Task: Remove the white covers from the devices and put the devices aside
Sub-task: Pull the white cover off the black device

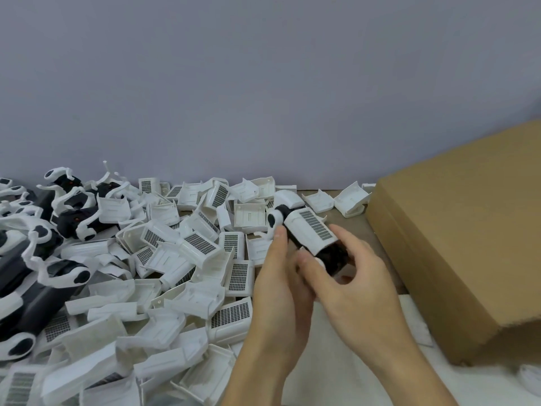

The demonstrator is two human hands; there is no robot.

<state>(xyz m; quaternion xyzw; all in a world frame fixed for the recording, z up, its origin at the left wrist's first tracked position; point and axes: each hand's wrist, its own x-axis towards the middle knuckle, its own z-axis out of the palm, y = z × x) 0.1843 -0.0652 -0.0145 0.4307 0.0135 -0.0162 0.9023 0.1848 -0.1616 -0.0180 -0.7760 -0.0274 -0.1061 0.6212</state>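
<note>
I hold one black device [336, 257] in both hands above the table, right of centre. A white cover [310, 230] with a dark grid panel still wraps its middle. My left hand [278, 276] grips the device from the left, thumb up by its white-and-black head end. My right hand [348, 276] curls round the black lower end, thumb pressed near the cover's edge. A large pile of removed white covers [181, 259] fills the table's left and middle. Bare black devices with white arms [52, 230] lie heaped at the far left.
A big brown cardboard box [456, 238] stands at the right, close to my right hand. A grey wall rises behind the table. A white sheet [366, 361] lies under my forearms. A few covers [351, 200] sit by the wall near the box.
</note>
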